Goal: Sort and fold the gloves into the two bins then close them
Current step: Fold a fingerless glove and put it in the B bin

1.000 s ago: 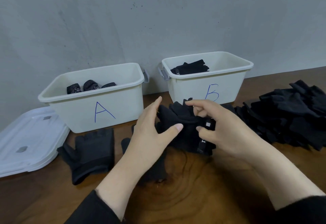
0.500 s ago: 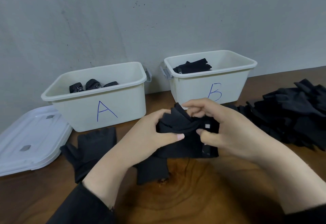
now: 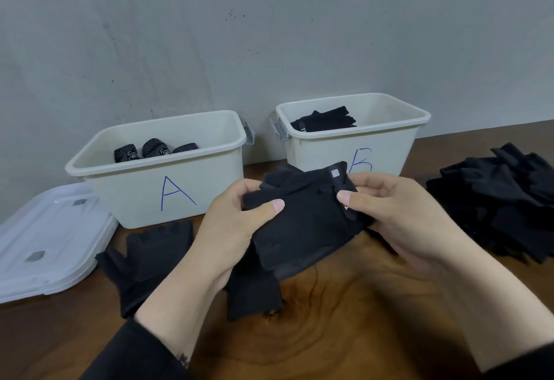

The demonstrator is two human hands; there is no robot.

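Scanning from the left, we find the white lids (image 3: 45, 245) stacked on the wooden table (image 3: 344, 319), so neither bin is closed yet. Next comes bin A (image 3: 168, 188), open, with three rolled grey-patterned gloves (image 3: 154, 149) showing above its rim. In front of it a black fingerless glove (image 3: 147, 257) lies flat and unfolded on the table, and another dark glove (image 3: 251, 292) lies under our wrists. Bin B (image 3: 353, 146) stands to the right of A, also open, holding a few plain black gloves (image 3: 325, 119). At the far right a large heap of black gloves (image 3: 503, 200) waits unsorted. We judge the task to be at an early stage: only a few gloves are binned, most remain, and both lids are off.

Our left hand (image 3: 236, 224) grips the left end of a black glove (image 3: 305, 221) held above the table in front of bin B, thumb on top and fingers curled beneath. Our right hand (image 3: 398, 215) pinches the cuff end, where a small label shows, thumb pressing on the fabric. Both hands are closed on this one glove, which looks partly folded between them.
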